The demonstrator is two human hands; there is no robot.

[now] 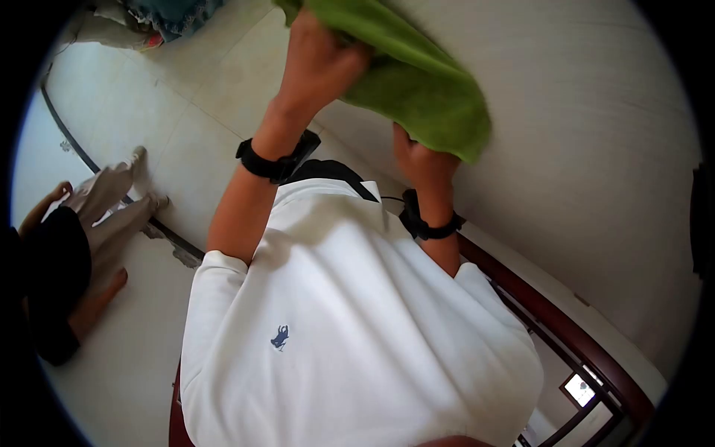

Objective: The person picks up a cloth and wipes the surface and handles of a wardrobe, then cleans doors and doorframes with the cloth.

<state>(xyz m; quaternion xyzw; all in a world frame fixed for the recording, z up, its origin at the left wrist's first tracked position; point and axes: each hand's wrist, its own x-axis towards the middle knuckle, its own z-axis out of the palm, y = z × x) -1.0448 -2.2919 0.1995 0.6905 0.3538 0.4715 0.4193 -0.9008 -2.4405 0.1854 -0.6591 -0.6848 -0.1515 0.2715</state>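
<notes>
A green cloth (424,100) is spread between my two hands at the top centre, slightly blurred. My left hand (320,63) grips its left part, with the fingers bent into the fabric. Lower and to the right, my right hand (427,160) holds the cloth's bottom edge; the cloth partly hides its fingers. Each wrist wears a black strap with a dark device. The cloth hangs beside and over a pale, smooth surface (573,149).
At the left is another person (59,261) in a black top and light trousers. Fabric items (167,15) lie at the top left on the tiled floor (186,119). A dark red frame (551,320) with bars runs at the lower right, close to my body.
</notes>
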